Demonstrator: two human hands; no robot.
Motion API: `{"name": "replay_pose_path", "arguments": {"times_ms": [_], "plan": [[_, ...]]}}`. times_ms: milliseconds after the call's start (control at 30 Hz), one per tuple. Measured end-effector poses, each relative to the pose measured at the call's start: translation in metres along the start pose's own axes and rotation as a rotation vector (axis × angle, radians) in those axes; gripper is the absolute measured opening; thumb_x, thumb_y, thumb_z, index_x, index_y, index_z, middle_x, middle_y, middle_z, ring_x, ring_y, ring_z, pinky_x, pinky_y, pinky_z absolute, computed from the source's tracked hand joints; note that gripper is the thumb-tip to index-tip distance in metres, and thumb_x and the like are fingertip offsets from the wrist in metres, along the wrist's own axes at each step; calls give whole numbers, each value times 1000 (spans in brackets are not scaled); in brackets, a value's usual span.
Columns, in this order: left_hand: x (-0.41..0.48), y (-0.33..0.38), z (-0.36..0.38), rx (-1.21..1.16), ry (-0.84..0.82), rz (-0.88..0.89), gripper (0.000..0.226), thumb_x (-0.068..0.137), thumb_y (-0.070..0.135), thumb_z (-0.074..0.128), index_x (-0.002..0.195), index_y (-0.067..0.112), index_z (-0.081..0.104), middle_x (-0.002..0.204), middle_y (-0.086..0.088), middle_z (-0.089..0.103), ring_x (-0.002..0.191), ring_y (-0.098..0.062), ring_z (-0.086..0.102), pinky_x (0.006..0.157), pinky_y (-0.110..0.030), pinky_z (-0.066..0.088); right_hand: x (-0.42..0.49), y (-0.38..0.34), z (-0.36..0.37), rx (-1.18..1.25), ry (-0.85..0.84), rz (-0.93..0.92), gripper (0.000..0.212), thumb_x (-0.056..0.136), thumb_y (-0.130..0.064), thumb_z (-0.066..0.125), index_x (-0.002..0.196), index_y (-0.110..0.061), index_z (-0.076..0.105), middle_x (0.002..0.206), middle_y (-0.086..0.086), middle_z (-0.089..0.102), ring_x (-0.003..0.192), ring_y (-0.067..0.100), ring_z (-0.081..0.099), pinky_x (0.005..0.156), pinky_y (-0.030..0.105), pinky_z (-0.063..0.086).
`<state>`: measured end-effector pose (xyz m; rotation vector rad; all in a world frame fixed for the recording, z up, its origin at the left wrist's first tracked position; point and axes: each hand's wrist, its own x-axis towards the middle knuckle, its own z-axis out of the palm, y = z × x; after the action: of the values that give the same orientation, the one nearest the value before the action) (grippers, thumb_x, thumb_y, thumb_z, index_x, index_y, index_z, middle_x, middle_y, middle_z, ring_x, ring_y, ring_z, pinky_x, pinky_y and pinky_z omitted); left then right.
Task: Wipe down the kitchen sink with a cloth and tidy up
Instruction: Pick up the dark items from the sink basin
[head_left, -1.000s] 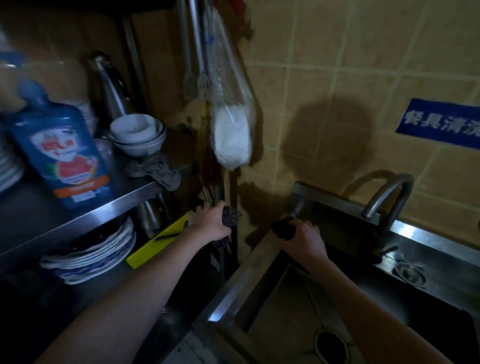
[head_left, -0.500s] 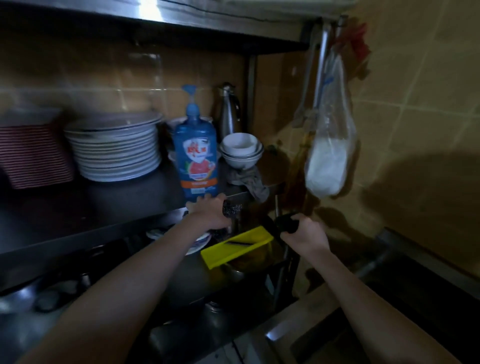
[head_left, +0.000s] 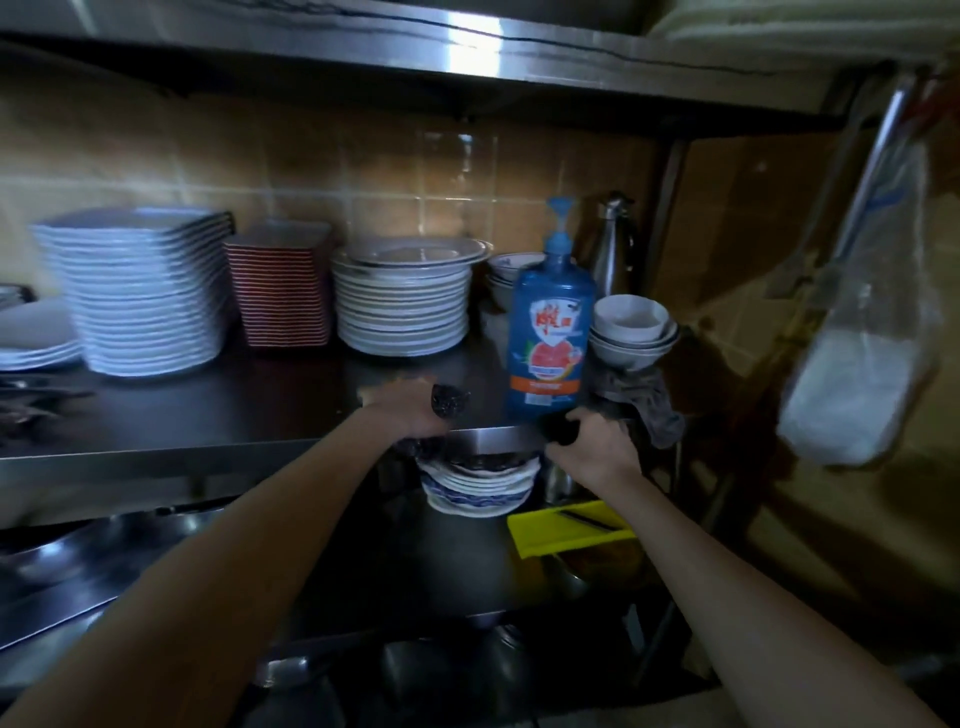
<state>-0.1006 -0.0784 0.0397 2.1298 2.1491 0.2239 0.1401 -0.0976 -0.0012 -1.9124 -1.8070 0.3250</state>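
My left hand (head_left: 402, 413) is closed around a dark scrubbing pad (head_left: 448, 400) at the front edge of the steel shelf (head_left: 218, 457). My right hand (head_left: 592, 447) grips another dark pad or cloth (head_left: 561, 431) just below the blue dish-soap pump bottle (head_left: 548, 338). A grey rag (head_left: 644, 405) hangs over the shelf edge right beside my right hand. The sink is out of view.
Stacks of white plates (head_left: 140, 291), (head_left: 402, 299) and red-striped dishes (head_left: 283, 291) fill the shelf. White bowls (head_left: 631, 327) and a steel flask (head_left: 613, 249) stand at its right end. Below lie plates (head_left: 475, 486) and a yellow board (head_left: 569, 527). A plastic bag (head_left: 872, 353) hangs on the right.
The view has swung left and up, from the sink to the shelf rack. Both hands, still holding the dark pads, have risen to the shelf edge near the soap bottle.
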Motion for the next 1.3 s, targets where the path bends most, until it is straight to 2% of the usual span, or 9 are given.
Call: {"name": "replay_pose_path", "arguments": {"times_ms": [67, 200, 467, 700, 967, 1133, 1300], "plan": [[2, -19, -8, 8, -12, -40, 79, 64, 68, 63, 130, 33, 38, 128, -8, 47, 119, -31, 46, 98, -51, 36, 8, -22, 8, -5, 0, -39, 54, 71, -44, 67, 120, -23, 57, 118, 7, 63, 117, 31, 51, 88, 36, 49], [11, -53, -18, 40, -5, -87, 79, 64, 58, 69, 131, 32, 36, 130, -12, 43, 121, -35, 40, 96, -54, 34, 21, -62, 24, 21, -5, -121, 56, 70, -41, 68, 122, -20, 57, 122, 8, 62, 117, 30, 54, 93, 37, 50], [33, -102, -19, 57, 3, -118, 77, 66, 59, 66, 131, 31, 36, 131, -13, 43, 122, -37, 40, 97, -54, 32, 49, -106, 57, -20, -48, -168, 53, 70, -41, 64, 120, -23, 58, 118, 7, 64, 115, 30, 54, 88, 37, 50], [58, -122, -11, 52, -41, -124, 76, 70, 62, 64, 132, 27, 37, 135, -15, 41, 125, -37, 39, 102, -55, 31, 76, -122, 84, -22, -59, -158, 51, 72, -39, 62, 120, -23, 59, 120, 6, 64, 118, 32, 51, 87, 37, 48], [86, -132, 5, 11, -48, -126, 72, 70, 63, 61, 129, 26, 42, 135, -16, 42, 125, -38, 39, 101, -55, 29, 99, -127, 100, -73, -65, -111, 59, 71, -51, 63, 124, -24, 56, 121, 8, 62, 121, 32, 48, 89, 38, 46], [94, -135, 11, 13, -50, -134, 77, 70, 68, 57, 133, 28, 40, 137, -17, 40, 127, -38, 38, 101, -54, 29, 106, -128, 107, -97, -43, -101, 54, 73, -54, 61, 119, -26, 60, 117, 5, 65, 116, 30, 54, 85, 36, 48], [97, -139, 14, 18, -72, -124, 75, 75, 65, 55, 137, 27, 36, 141, -18, 35, 129, -39, 34, 102, -53, 29, 109, -132, 112, -117, -28, -84, 51, 75, -54, 60, 117, -24, 61, 116, 6, 65, 116, 29, 54, 85, 36, 47]]}}
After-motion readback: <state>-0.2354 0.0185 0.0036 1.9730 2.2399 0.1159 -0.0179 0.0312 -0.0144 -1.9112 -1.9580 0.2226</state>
